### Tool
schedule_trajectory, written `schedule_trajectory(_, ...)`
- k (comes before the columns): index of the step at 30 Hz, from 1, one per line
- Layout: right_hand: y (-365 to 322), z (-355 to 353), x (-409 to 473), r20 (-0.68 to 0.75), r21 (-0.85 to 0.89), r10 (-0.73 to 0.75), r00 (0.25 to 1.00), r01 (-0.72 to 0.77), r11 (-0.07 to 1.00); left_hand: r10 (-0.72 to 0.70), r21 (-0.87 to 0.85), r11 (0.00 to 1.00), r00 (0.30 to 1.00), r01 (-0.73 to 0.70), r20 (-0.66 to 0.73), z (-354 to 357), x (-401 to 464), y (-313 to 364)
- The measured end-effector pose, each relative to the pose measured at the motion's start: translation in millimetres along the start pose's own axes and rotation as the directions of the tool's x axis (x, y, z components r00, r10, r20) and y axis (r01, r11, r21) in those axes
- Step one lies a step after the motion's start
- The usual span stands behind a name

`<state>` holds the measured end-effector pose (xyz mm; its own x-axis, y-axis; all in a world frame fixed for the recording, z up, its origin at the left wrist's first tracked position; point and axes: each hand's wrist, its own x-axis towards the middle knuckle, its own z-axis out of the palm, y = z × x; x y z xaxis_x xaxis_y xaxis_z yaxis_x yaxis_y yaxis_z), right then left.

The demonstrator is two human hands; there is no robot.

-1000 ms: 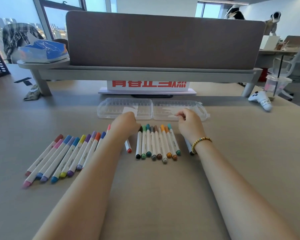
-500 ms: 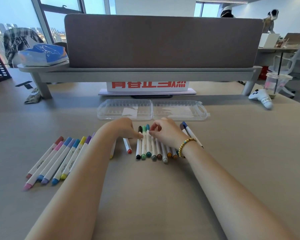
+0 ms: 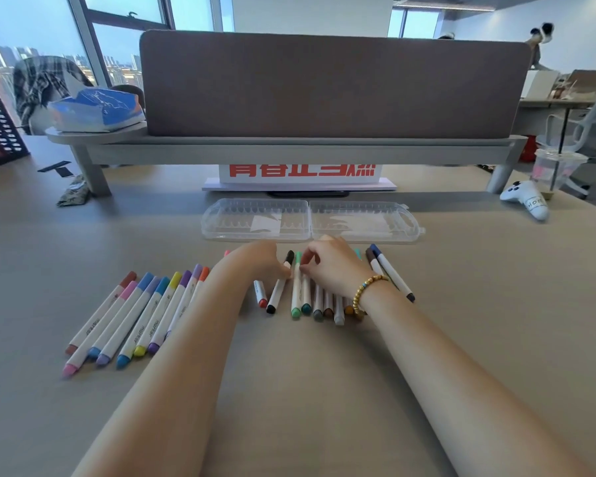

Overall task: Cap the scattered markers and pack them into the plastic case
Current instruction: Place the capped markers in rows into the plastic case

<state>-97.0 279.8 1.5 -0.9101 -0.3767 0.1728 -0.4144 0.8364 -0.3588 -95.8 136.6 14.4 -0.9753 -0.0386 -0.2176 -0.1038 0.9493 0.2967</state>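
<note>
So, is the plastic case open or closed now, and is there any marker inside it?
Open and without markers: the plastic case lies spread flat in two halves, and only its ribbed floor and pale paper patches show through.

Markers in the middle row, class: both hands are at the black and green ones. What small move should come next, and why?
Probably lift the black-capped white marker with the left hand, whose fingertips touch it, and carry it into the open clear plastic case behind. The case holds no markers, and the right hand fingers the green-capped white marker beside it.
</note>
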Motion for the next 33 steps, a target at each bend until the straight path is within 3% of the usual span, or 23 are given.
schedule_trajectory(11,7,-9,2,0.096,-0.023,0.063,0.993,-0.061,0.998,-0.006,0.043,0.999,0.999,0.008,-0.040,0,0,3)
schedule_trajectory(18,30,-26,-1,-0.050,0.210,0.195,0.979,-0.181,0.961,0.046,-0.007,0.999,0.999,-0.046,-0.014,-3,-5,5)
schedule_trajectory(22,50,-33,-9,-0.021,0.252,0.280,0.960,-0.266,0.930,0.034,-0.068,0.997,0.998,-0.037,-0.047,-5,0,7)
schedule_trajectory(29,51,-38,-15,0.078,0.231,0.263,0.962,-0.275,0.933,0.041,-0.086,0.996,0.998,-0.038,0.042,6,8,11)
schedule_trajectory(33,62,-48,-20,0.029,0.281,0.337,0.941,-0.332,0.901,0.050,-0.097,0.994,0.996,-0.043,0.071,9,7,14)
